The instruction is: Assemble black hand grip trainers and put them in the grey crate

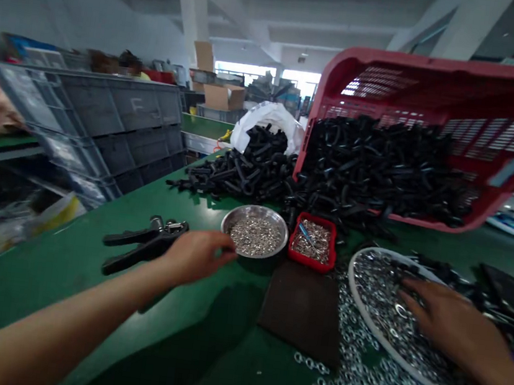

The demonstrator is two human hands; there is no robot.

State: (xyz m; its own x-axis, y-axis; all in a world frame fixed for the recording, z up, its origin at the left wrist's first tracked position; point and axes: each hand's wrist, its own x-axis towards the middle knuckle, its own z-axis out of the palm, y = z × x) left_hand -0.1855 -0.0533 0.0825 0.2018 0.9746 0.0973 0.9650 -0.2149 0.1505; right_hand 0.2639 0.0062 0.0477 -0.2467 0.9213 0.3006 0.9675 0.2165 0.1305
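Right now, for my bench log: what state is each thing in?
Red crate: tipped over, black parts spilling.
Steel bowl: upright, filled.
Small red tray: upright, filled.
Round tray: washers overflowing.
Hand tool: lying flat, unheld.
Left hand: fingers at bowl's rim, grip unclear.
Right hand: open on washers.

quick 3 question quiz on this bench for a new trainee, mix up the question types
1. True or false: the left hand has its fingertips at the near rim of the metal bowl.
2. The right hand rests on: A the metal bowl, B the white-rimmed tray of silver rings, C the small red tray.
3. What spills out of the tilted red basket onto the green table?

Key: 1 true; 2 B; 3 black parts.
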